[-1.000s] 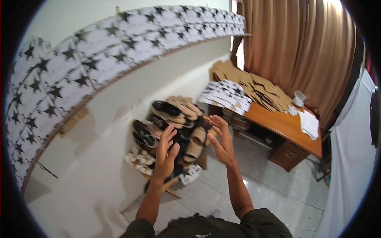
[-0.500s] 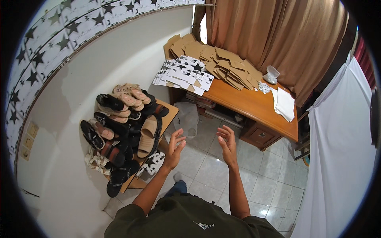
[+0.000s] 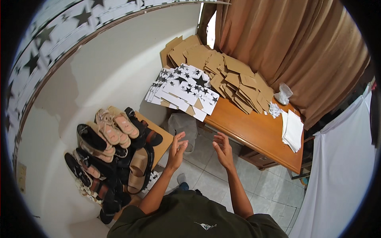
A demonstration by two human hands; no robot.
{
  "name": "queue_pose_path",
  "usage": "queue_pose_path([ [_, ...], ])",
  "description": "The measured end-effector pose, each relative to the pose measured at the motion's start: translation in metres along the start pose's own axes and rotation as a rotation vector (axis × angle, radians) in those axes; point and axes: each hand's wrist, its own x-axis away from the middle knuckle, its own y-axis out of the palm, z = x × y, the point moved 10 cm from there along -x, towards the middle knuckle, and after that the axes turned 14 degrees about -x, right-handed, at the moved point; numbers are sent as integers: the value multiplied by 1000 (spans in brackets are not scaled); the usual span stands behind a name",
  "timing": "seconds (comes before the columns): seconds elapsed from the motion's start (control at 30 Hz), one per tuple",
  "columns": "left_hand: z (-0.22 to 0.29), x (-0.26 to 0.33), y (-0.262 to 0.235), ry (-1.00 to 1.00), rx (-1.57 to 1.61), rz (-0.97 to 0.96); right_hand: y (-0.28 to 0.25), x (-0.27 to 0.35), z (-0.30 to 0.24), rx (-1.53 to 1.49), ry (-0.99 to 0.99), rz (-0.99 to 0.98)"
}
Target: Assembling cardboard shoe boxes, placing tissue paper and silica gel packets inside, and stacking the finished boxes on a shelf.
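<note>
My left hand [image 3: 176, 151] is raised in mid-air with its fingers apart, just right of a small wooden table [image 3: 158, 139]. Across from it my right hand [image 3: 223, 150] floats before the wooden desk [image 3: 238, 129], its fingers also spread. Neither hand touches anything. Sandals and shoes in black, beige and brown [image 3: 137, 168] are heaped on the small table. On the desk lie a stack of white star-printed cardboard sheets [image 3: 186, 88], a pile of folded brown cardboard pieces [image 3: 234, 79], small white scraps [image 3: 274, 110] and a stack of white sheets [image 3: 293, 131].
A clear plastic bag [image 3: 184, 129] sits on the tiled floor [image 3: 216, 180] between the tables. Another crumpled plastic bag [image 3: 283, 94] rests on the desk by the brown curtain [image 3: 301, 51]. A white cloth [image 3: 341, 166] hangs on the right, and a wall [image 3: 107, 71] rises on the left.
The view has tilted and moved toward the desk, so desk and shoe table appear lower and larger. Both hands stay raised and empty, slightly closer together.
</note>
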Motion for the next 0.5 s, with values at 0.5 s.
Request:
queue_pose_path([
  [0.5, -98, -238, 48, -47, -239, 41, -57, -241, 153, 78, 62, -27],
])
